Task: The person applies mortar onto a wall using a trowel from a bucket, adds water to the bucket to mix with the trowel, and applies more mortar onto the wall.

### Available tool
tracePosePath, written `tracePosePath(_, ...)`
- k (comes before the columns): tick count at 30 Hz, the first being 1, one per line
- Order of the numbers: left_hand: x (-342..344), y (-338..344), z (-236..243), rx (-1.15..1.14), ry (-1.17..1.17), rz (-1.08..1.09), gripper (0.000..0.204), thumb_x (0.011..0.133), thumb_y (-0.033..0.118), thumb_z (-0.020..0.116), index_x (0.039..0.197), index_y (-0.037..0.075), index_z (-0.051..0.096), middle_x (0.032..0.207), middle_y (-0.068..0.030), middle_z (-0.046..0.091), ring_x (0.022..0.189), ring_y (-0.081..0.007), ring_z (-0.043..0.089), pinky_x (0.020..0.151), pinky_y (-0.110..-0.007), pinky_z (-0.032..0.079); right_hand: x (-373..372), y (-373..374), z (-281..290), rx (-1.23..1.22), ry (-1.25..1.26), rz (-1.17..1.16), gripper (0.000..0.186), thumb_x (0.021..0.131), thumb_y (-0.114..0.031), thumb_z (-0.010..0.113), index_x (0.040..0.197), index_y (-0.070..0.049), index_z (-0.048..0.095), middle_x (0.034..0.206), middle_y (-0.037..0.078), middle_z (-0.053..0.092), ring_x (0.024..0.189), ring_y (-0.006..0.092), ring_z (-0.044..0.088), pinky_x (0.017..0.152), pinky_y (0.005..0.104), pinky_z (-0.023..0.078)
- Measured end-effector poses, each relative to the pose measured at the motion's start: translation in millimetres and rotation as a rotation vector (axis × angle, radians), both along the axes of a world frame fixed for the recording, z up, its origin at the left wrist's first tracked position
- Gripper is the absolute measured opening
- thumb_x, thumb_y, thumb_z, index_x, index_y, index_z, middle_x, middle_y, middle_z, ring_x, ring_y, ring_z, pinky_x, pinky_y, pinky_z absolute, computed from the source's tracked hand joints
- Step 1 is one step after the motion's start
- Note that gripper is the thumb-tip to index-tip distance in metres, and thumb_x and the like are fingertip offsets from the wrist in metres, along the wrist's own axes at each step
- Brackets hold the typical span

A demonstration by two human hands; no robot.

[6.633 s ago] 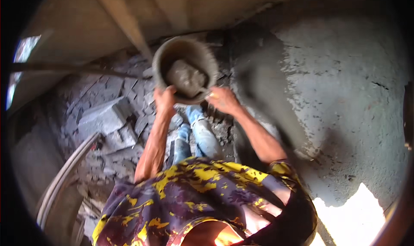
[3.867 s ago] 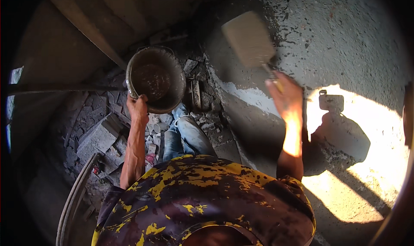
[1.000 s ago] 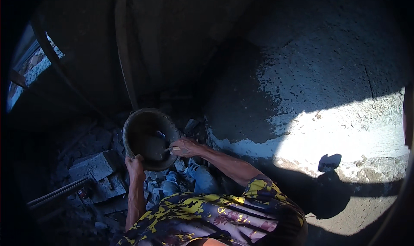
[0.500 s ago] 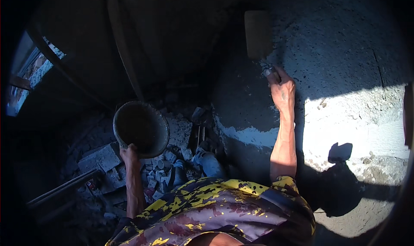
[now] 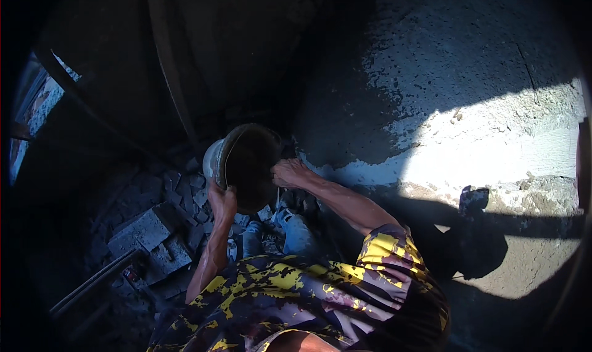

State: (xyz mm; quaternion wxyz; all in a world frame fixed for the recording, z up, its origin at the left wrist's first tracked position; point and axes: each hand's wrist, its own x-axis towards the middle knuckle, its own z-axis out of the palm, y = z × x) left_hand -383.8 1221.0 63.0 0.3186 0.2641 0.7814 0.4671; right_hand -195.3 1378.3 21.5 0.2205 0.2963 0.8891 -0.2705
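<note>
My left hand [image 5: 222, 199] grips the near-left rim of a round bucket [image 5: 214, 157], which is tilted with its mouth toward the right. The inside of the bucket is too dark to make out. At its right rim my right hand [image 5: 290, 173] is closed on the handle of a trowel; the blade is hidden in the dark of the bucket. To the right, the wall [image 5: 456, 62] bears a dark, wet-looking patch of mortar beside a rough grey surface.
Rubble and broken blocks [image 5: 145, 228] cover the ground at the left, near my shoes [image 5: 290, 222]. A long curved pole [image 5: 165, 56] stands beyond the bucket. At the lower left lies a long bar [image 5: 92, 282]. Sunlight and my shadow fall on the right wall.
My right hand has come down from the wall with the trowel to the bucket. The left hand has moved the bucket rightward and tilted it toward the right hand.
</note>
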Motion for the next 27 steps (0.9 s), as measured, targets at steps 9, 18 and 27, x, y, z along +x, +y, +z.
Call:
tracePosePath(9, -49.9, -72.0, 5.9, 0.067, -0.474, 0.32, 0.038, 0.07, -0.001, 0.052, 0.108, 0.001, 0.054, 0.087, -0.0047, 0.056, 0.077, -0.0153, 0.052, 0.067, -0.029, 0.043, -3.8, -51.6, 43.3, -0.45, 0.539, -0.337, 0.042, 0.083, -0.033, 0.064, 0.109, 0.0, 0.065, 0.093, 0.013, 0.069, 0.078, 0.0236, 0.067, 0.072, 0.0368, 0.053)
tracePosePath(18, -51.8, -88.2, 2.9, -0.062, -0.368, 0.498, 0.037, 0.071, 0.001, 0.052, 0.108, -0.002, 0.053, 0.087, -0.0066, 0.056, 0.073, -0.017, 0.055, 0.06, -0.031, 0.043, 172.4, -1.6, 223.3, 0.16, 0.993, -1.224, 0.036, 0.091, -0.028, 0.062, 0.111, 0.001, 0.061, 0.076, 0.005, 0.06, 0.061, 0.0073, 0.052, 0.058, 0.0216, 0.043)
tracePosePath(27, -3.9, -37.7, -19.0, -0.001, -0.245, 0.174, 0.047, 0.075, 0.002, 0.056, 0.122, 0.001, 0.054, 0.095, -0.0109, 0.065, 0.077, -0.0204, 0.06, 0.071, -0.033, 0.046, 93.2, -50.1, 179.9, 0.572, 0.164, -0.383, 0.024, 0.083, -0.021, 0.062, 0.103, -0.007, 0.064, 0.096, 0.015, 0.06, 0.086, 0.031, 0.063, 0.073, 0.041, 0.052)
